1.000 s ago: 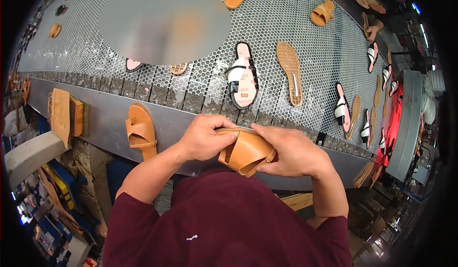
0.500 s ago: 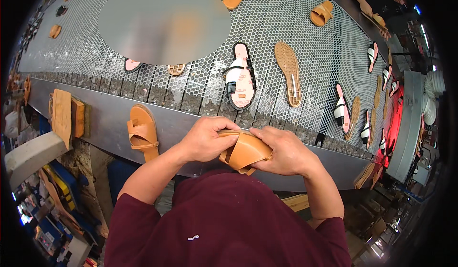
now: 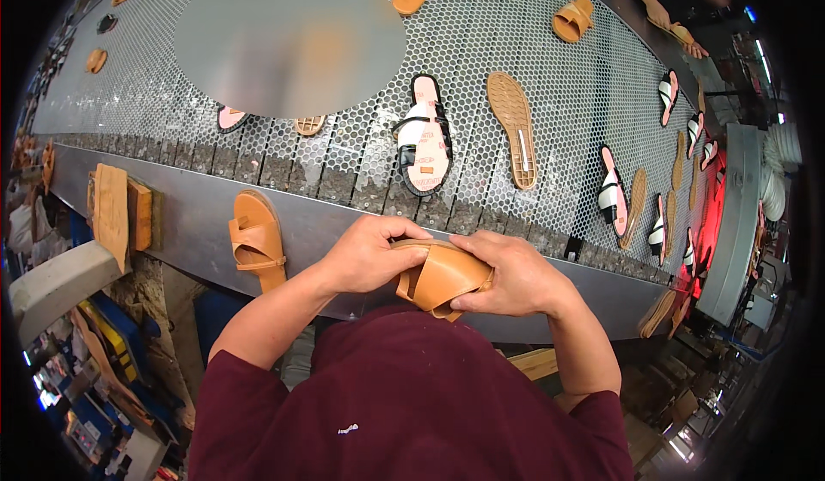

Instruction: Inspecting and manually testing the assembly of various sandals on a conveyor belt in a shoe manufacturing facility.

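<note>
A tan leather sandal [image 3: 448, 276] is held close in front of my chest, between both hands. My left hand [image 3: 378, 253] pinches its left end, thumb pressed along the sole edge. My right hand [image 3: 514, 273] grips the other end, thumb on top and fingers curled round the side and strap. To the left, a second tan sandal [image 3: 257, 236] lies on the metal ledge, near my left forearm. Beyond my hands, a black-and-white sandal upper with a pink bottom [image 3: 424, 141] and a brown patterned outsole [image 3: 512, 128] lie side by side on the mesh conveyor.
The mesh conveyor [image 3: 481, 42] carries more sandals, including a tan one [image 3: 573, 19], and several soles at the right. A metal rail [image 3: 198, 180] edges it. Wooden blocks [image 3: 112, 214] stand at left. Across the belt, another person's hand [image 3: 660, 14] holds a sole. A grey blur hides part of the belt.
The pieces on the conveyor have shifted slightly left. My hands keep their grip on the tan sandal, which has tilted a little; my right fingers have shifted along its strap.
</note>
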The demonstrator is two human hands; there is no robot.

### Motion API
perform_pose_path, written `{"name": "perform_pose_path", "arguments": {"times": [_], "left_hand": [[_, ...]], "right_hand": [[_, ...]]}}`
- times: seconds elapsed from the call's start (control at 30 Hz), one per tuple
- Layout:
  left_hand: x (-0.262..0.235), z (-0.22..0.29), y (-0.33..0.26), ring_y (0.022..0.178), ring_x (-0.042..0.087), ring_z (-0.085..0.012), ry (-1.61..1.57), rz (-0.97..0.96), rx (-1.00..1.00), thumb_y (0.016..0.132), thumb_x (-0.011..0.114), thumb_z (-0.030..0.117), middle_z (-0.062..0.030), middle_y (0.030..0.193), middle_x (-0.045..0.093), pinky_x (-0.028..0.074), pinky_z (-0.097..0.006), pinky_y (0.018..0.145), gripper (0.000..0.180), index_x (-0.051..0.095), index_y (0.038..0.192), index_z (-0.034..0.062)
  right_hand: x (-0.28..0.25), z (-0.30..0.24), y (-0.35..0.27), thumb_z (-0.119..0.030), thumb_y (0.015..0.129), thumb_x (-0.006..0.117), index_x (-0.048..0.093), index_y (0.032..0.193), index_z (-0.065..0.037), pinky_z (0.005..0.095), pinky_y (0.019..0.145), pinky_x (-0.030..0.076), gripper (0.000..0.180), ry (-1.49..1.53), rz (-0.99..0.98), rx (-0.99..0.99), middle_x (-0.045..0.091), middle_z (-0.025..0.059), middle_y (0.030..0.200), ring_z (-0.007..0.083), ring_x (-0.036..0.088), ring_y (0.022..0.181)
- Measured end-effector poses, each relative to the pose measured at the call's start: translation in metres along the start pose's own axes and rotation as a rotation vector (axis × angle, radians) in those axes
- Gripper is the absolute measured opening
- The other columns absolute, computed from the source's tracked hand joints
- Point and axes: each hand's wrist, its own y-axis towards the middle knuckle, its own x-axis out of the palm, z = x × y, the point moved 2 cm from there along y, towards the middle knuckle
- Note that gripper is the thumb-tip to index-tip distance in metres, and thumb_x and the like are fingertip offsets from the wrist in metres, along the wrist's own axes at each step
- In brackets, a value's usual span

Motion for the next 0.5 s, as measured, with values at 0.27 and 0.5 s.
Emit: {"name": "perform_pose_path", "arguments": {"times": [0.27, 0.5], "left_hand": [[0.001, 0.008, 0.007, 0.089, 0.066, -0.0099, -0.064, 0.012, -0.102, 0.089, 0.069, 0.011, -0.0084, 0.100, 0.072, 0.055, -0.027, 0.079, 0.027, 0.068, 0.113, -0.0027], [-0.014, -0.038, 0.035, 0.093, 0.068, -0.0150, -0.721, 0.304, -0.084, 0.096, 0.061, 0.006, -0.0112, 0.107, 0.070, 0.056, -0.029, 0.084, 0.023, 0.062, 0.116, -0.0060]], "right_hand": [[-0.014, 0.015, -0.004, -0.032, 0.065, 0.088, 0.057, 0.130, 0.002, 0.0390, 0.094, 0.050, 0.080, 0.040, 0.169, 0.001, 0.063, 0.0185, 0.118, 0.0343, 0.062, 0.108], [0.021, 0.090, -0.037, -0.008, 0.076, 0.076, 0.048, 0.136, 0.003, 0.0364, 0.094, 0.050, 0.068, 0.657, 0.720, 0.161, 0.060, 0.0170, 0.125, 0.0237, 0.061, 0.110]]}}
